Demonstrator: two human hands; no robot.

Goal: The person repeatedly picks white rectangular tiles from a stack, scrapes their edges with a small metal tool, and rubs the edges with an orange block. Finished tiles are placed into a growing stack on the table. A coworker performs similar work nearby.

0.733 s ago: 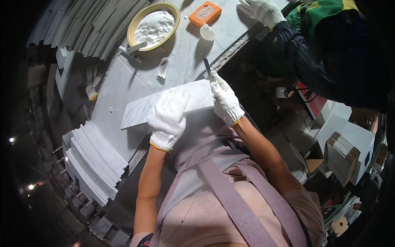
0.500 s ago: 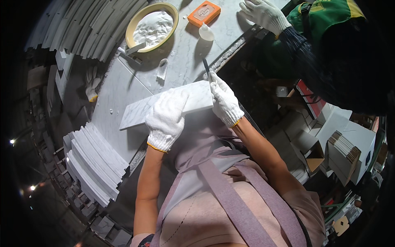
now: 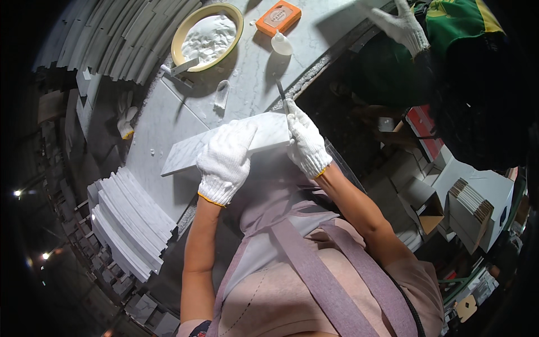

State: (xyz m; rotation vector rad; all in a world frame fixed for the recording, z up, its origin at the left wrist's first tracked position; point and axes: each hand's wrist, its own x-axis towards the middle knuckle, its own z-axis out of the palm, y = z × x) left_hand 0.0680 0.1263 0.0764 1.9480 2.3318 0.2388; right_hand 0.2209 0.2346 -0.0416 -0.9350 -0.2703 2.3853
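Note:
A long white tile with grey veins (image 3: 190, 150) is held tilted above the near edge of the workbench. My left hand (image 3: 224, 160), in a white knit glove, is closed over its near long side around the middle. At the tile's right end is my right hand (image 3: 306, 140), gloved the same way. Its fingers are closed around a slim, dark, flat tool (image 3: 281, 91) that looks like a file and points away from me. The tool lies along the tile's short end; whether it touches is hard to tell.
On the marble-topped bench (image 3: 168, 121) are a yellow bowl of white powder (image 3: 209, 38), a metal square (image 3: 182, 70), an orange box (image 3: 278, 17), a small squeeze bottle (image 3: 282, 45) and a white scrap (image 3: 222, 94). Tile stacks (image 3: 130, 222) stand left. A co-worker's gloved hand (image 3: 407, 31) is far right.
The tool shows less beyond my right fingers and sits slightly lower. The tile and my left hand have shifted a little. The co-worker's hand has moved right, away from the bench.

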